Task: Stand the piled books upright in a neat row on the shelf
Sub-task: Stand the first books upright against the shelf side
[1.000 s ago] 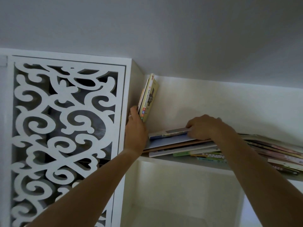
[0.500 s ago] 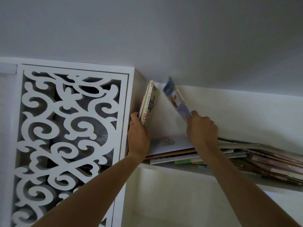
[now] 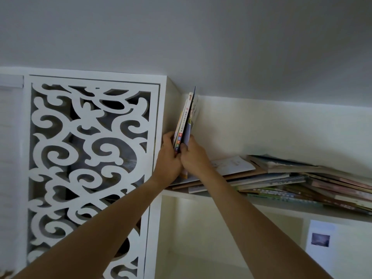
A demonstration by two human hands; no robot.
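White shelf [image 3: 281, 205]: it is high up near the ceiling, and the books sit on it.
Standing books [image 3: 184, 125]: a few thin books stand at the left end, tipped a bit against the side wall [image 3: 173, 109].
Newest book [image 3: 188, 131]: a thin bluish book is pressed onto the right side of the standing ones.
Left hand [image 3: 168, 158]: its fingers curl round the bottom of the standing books from the left and hold them up.
Right hand [image 3: 193, 156]: it pinches the bottom of the newest book and pushes it against the others; the two hands touch.
Pile of books [image 3: 291, 178]: many books lie flat in a messy heap, from just under the hands all the way to the right edge.
Carved panel [image 3: 86, 158]: white curly cut-outs sit to the left of the shelf.
Done: only a few books are up.
Left to do: most of the pile needs lifting and standing, and I think the row needs straightening too.
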